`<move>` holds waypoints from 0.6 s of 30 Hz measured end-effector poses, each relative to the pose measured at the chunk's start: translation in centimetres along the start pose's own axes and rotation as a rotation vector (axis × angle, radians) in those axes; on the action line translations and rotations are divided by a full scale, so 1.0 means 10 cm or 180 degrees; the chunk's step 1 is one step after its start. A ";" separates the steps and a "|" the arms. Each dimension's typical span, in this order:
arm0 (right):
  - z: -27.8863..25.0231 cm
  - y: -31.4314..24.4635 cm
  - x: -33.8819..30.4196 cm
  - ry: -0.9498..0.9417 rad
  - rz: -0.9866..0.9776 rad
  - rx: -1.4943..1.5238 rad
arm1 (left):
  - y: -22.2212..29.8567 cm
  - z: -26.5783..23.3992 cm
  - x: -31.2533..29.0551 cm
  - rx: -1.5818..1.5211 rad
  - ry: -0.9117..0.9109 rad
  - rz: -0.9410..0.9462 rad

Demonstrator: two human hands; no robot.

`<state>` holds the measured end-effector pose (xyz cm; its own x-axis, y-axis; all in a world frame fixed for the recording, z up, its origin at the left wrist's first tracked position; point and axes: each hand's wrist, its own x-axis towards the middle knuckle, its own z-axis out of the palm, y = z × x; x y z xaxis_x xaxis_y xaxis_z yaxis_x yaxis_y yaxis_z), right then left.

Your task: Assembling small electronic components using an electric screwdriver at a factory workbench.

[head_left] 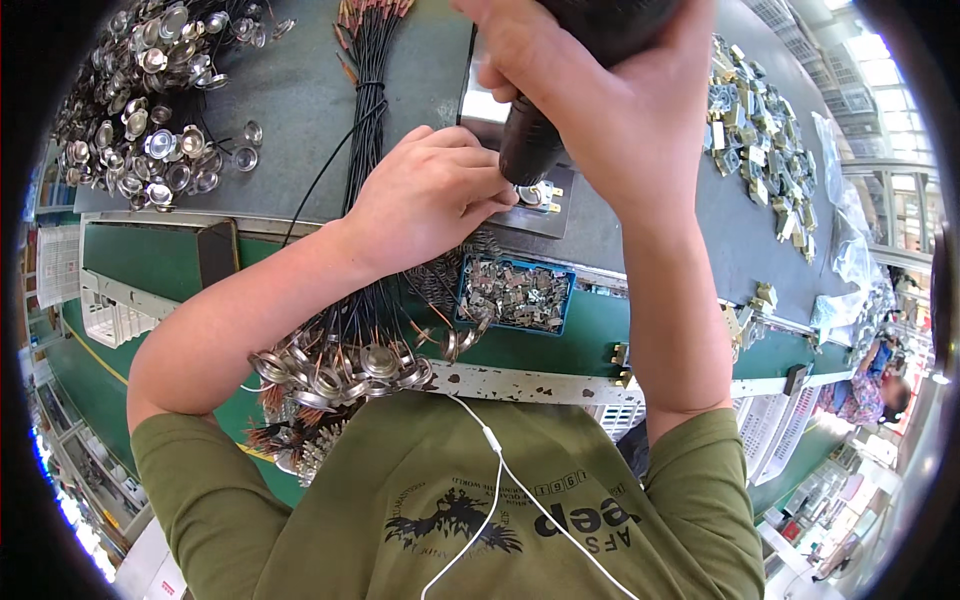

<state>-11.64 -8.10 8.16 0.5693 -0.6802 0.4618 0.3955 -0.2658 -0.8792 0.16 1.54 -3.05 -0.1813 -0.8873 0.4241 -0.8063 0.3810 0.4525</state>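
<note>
Closest in is the person's olive shirt [330,500] with a white earphone cable [489,438] hanging down it. Using the blue tray [570,303] as the landmark: just left of it and a bit nearer, a cluster of shiny round caps [378,362] dangles off the bench edge on black leads, probably so the heavy ends stay out of the way. The tray itself is full of little metal clips, parked right below the work, I'd guess for a short reach.

Just beyond the tray sits a steel block [545,222], and that's where the small part with brass terminals [541,197] is. The left hand [435,190] has thumb and fingers pinched narrow on the part's left end, seemingly to steady it. Can't tell if a wire's in that pinch too. The right hand [622,85] is wrapped around a fat black tool [528,145], likely a powered driver, nose down over the part. Can't see whether the tip touches.

Beyond the tray and left, there's a tied wire bundle [368,130], presumably tied to stop tangles, then a big heap of caps [160,145] further left. Beyond and right: a loose pile of connectors [770,150]. Way off right of the tray, there's another person [870,392].
</note>
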 end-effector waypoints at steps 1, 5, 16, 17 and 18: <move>-0.02 0.05 -0.02 -0.0012 0.0001 -0.0001 | 0.02 0.01 0.00 0.0001 0.0010 -0.0007; -0.17 0.09 -0.07 -0.0301 -0.0394 -0.0214 | 0.08 0.02 0.04 0.0213 -0.0030 -0.0326; -0.19 0.61 0.32 -0.0774 -0.2964 0.0649 | 0.01 -0.03 0.17 0.0328 -0.0520 -0.0451; -0.15 0.46 0.19 -0.0773 -0.2961 0.0656 | -0.02 -0.02 0.16 0.0330 -0.0522 -0.0458; -0.09 0.15 -0.09 -0.0428 -0.1508 0.0118 | -0.04 0.00 0.15 0.0239 -0.0445 -0.0465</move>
<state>-12.19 -8.55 6.30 0.4076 -0.3956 0.8230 0.6575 -0.4983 -0.5651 0.25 0.07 -2.60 -0.1316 -0.9610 0.2431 -0.8685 0.2300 0.4392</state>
